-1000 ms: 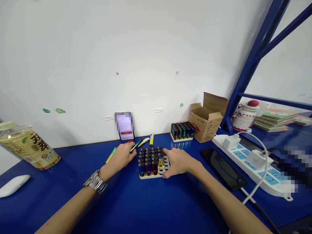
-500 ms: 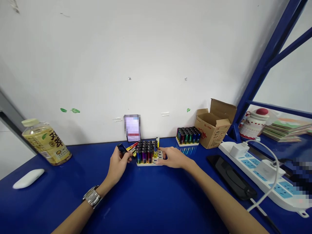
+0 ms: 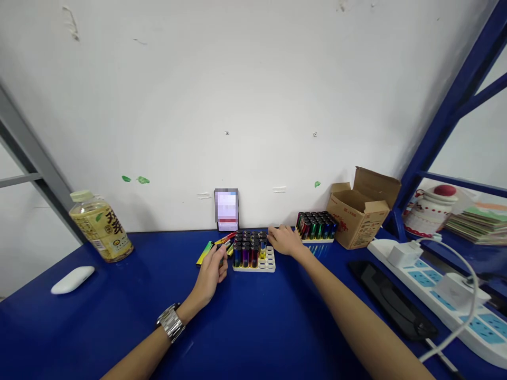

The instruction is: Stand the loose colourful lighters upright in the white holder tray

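Observation:
A white tray with holes holds several shiny lighters with black tops, standing upright in rows; holes at its right side show bare. My left hand is closed, left of the tray, around a dark lighter mostly covered by the fingers. Beside that hand lie loose lighters, among them a yellow-green one. My right hand reaches to the tray's back right corner, fingers bent downward. What those fingertips hold, if anything, is hidden.
A second tray of lighters stands at the back right, beside an open cardboard box. A phone leans on the wall. A bottle and a white case are left; a black phone and power strip are right.
My right hand has moved from the tray's right side to behind its back right corner. My left hand has turned and lowered, closing over the dark lighter. The view has shifted left.

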Demonstrator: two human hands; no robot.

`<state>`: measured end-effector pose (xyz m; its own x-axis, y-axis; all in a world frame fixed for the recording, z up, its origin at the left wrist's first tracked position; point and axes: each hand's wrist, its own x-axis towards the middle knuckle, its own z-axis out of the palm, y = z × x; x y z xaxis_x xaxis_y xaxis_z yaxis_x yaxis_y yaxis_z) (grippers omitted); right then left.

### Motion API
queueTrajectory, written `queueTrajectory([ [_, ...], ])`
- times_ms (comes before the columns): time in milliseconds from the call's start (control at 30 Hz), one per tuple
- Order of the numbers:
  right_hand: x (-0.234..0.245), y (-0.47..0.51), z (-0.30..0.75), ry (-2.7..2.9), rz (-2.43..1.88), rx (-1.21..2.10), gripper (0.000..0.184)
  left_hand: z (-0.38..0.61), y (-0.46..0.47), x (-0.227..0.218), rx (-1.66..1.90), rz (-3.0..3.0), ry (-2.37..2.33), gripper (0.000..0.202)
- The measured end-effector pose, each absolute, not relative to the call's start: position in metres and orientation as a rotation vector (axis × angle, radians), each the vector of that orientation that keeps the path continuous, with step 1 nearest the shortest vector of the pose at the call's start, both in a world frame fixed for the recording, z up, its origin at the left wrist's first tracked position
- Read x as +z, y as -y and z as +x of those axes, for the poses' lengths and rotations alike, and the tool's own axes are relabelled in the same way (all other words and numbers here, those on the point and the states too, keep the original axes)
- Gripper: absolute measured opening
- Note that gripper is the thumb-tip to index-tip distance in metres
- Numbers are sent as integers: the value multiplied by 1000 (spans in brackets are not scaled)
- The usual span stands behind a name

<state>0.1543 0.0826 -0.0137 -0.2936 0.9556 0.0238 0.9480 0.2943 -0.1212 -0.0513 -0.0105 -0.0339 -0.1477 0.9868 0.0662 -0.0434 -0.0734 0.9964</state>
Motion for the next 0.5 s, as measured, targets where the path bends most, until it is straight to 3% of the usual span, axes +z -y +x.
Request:
queueTrajectory([
  [100,-19,-80,161,2444,-1828,88,28,-53,9,-35,1350,1129,-1232,49],
  [300,-40,-73,171,2245,-1744,82,36,-54,8,-37,1308,1067,-1178,53],
  [500,-50,-71,178,1898,-1321,587,22,-56,7,-39,1288,1072,-1217,52],
])
